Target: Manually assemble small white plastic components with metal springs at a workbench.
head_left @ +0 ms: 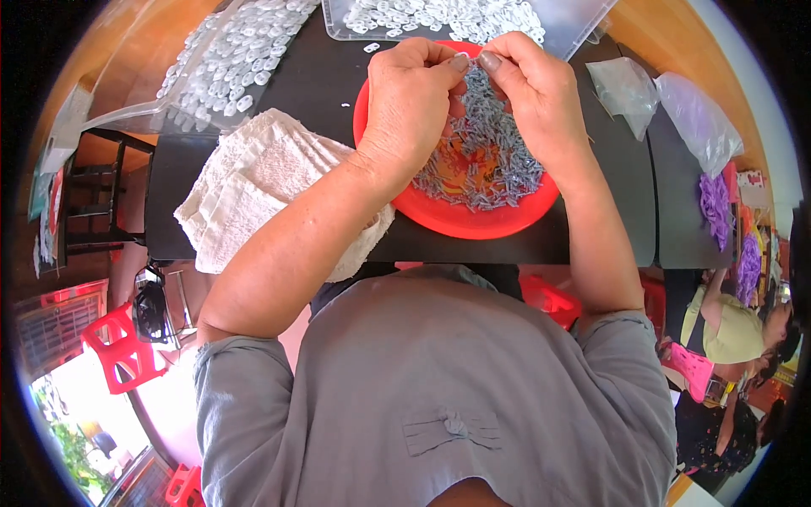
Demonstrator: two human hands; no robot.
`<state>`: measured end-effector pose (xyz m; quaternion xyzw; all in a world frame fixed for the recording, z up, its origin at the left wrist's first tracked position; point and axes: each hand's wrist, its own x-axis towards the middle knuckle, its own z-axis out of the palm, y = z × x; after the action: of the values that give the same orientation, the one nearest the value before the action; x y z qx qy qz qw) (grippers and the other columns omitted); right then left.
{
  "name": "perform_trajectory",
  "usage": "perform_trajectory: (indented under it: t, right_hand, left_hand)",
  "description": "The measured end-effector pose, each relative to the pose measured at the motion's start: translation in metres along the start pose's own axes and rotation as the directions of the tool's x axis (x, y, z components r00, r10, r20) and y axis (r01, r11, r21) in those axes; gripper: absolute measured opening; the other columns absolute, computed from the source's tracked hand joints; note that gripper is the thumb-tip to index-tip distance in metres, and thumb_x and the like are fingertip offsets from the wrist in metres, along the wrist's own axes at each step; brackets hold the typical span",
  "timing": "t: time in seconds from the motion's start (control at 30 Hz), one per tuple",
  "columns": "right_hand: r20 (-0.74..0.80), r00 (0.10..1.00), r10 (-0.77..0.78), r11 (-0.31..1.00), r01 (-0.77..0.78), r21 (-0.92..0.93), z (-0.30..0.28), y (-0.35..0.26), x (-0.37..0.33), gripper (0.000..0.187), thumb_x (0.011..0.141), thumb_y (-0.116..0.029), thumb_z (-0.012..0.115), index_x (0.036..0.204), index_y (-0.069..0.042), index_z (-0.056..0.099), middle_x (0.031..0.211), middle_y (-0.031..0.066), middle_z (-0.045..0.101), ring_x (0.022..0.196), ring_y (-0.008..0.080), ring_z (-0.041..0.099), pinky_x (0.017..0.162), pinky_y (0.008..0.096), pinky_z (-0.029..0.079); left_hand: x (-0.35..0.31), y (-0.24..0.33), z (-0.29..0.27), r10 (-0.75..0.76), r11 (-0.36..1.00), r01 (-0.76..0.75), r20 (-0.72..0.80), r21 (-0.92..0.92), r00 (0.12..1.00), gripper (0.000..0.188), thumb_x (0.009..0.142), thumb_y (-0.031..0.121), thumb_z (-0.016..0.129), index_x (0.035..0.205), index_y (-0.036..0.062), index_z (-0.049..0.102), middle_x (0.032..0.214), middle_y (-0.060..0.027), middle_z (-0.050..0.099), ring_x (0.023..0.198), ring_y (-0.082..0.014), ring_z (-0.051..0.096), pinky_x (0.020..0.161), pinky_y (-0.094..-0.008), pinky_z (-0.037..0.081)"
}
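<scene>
A round red bowl [460, 221] sits on the dark table [312, 76] in front of me, filled with several small grey metal pieces [490, 165]. My left hand [414, 97] and my right hand [536, 89] are raised together over the far side of the bowl, fingertips pinched and almost touching. Something very small seems to be held between the fingertips of both hands; it is too small to make out. My left forearm rests across a folded white towel [249, 182].
A clear tray of small white plastic parts [439, 15] stands behind the bowl, and a clear bag of similar parts [224, 59] lies at the far left. Crumpled clear bags [667, 101] and purple parts [716, 198] lie right. Another person [735, 329] sits at the right. Red stools [122, 346] stand below.
</scene>
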<state>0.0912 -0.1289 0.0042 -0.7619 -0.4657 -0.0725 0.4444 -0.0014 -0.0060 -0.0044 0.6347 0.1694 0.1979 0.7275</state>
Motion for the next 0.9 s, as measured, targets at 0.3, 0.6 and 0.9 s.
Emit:
perform_trajectory:
  t: [0.3,0.6,0.9]
  right_hand:
    - [0.071,0.997,-0.007,1.000,0.006,0.020,-0.003,-0.001,-0.001,0.009,0.093,-0.009,0.056,0.094,0.000,0.060,0.067,0.0018,0.055,0.062,0.0081,0.050,0.058,0.0245,0.042]
    - [0.070,0.980,-0.187,0.963,0.197,-0.186,-0.003,0.000,-0.001,0.006,0.089,-0.001,0.056,0.094,0.001,0.057,0.077,0.0158,0.064,0.070,0.0272,0.064,0.063,0.0326,0.047]
    - [-0.003,0.974,-0.226,0.958,0.222,-0.183,0.011,0.001,-0.006,0.008,0.083,0.002,0.055,0.091,0.001,0.057,0.075,0.0164,0.064,0.071,0.0323,0.065,0.062,0.0358,0.049]
  left_hand:
    - [0.001,-0.003,0.000,0.025,1.000,-0.025,-0.007,-0.010,1.000,0.015,0.089,0.009,0.061,0.087,-0.0054,0.060,0.067,-0.0063,0.060,0.052,-0.0103,0.057,0.041,-0.0233,0.041]
    - [-0.001,-0.002,0.002,0.050,0.996,-0.048,-0.024,0.071,0.998,0.015,0.089,0.008,0.061,0.086,-0.0065,0.061,0.067,-0.0060,0.060,0.054,-0.0094,0.055,0.048,-0.0252,0.045]
    - [0.000,-0.011,0.003,0.096,0.990,-0.089,-0.057,0.105,0.994,0.012,0.087,0.004,0.060,0.082,-0.0064,0.062,0.065,-0.0067,0.060,0.053,-0.0111,0.054,0.049,-0.0273,0.044]
